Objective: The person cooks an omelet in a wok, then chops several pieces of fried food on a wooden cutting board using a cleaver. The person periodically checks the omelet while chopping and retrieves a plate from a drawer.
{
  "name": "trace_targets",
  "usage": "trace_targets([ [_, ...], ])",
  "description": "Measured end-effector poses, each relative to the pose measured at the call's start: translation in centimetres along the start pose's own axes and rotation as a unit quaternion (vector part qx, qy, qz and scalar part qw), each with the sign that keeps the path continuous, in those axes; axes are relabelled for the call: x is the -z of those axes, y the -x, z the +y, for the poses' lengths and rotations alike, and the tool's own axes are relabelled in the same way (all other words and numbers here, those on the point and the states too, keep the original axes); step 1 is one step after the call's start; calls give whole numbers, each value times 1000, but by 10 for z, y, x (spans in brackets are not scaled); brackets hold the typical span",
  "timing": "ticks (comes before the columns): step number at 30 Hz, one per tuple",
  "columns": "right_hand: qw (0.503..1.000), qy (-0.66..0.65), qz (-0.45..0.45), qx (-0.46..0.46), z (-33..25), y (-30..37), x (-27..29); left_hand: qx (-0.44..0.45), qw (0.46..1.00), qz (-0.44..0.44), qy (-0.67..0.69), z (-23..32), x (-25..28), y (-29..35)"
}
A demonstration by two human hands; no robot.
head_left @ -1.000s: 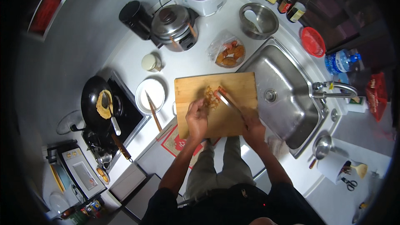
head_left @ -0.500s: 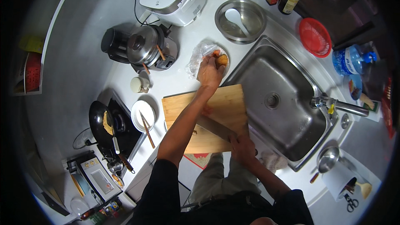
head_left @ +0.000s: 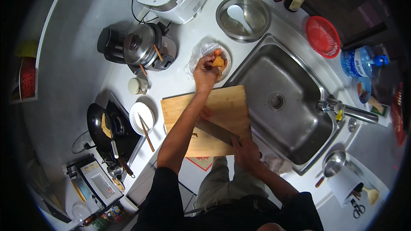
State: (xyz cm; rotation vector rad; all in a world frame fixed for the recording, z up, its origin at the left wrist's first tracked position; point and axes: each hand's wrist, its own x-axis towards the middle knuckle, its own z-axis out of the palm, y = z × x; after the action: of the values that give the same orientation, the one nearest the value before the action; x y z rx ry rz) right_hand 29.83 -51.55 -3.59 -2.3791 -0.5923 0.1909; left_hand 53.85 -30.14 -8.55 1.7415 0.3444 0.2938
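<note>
Orange-brown food (head_left: 219, 62) against our left grip (head_left: 205, 75), pinched or not we cannot tell, knife (head_left: 217, 131) handle-end within our curled right grip (head_left: 247, 153)

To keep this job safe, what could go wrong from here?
The knife in the right hand appears close to the left forearm, so a careless pull back might cut it. The chopsticks in the white bowl jut beyond its rim; an arm could knock them.

Grey wall (head_left: 68, 70), white corner counter (head_left: 188, 34), pale cabinets (head_left: 142, 182), dark window (head_left: 357, 10) at upper right
</note>
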Motion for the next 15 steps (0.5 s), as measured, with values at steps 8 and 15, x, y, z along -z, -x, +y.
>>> trace_targets([
  [8, 1000, 10, -1, -4, -7, -1, -4, 151, 987, -54, 14, 3, 80, 4],
  [15, 999, 40, -18, 11, -12, -1, -9, 47, 960, -94, -261, 2, 65, 11],
])
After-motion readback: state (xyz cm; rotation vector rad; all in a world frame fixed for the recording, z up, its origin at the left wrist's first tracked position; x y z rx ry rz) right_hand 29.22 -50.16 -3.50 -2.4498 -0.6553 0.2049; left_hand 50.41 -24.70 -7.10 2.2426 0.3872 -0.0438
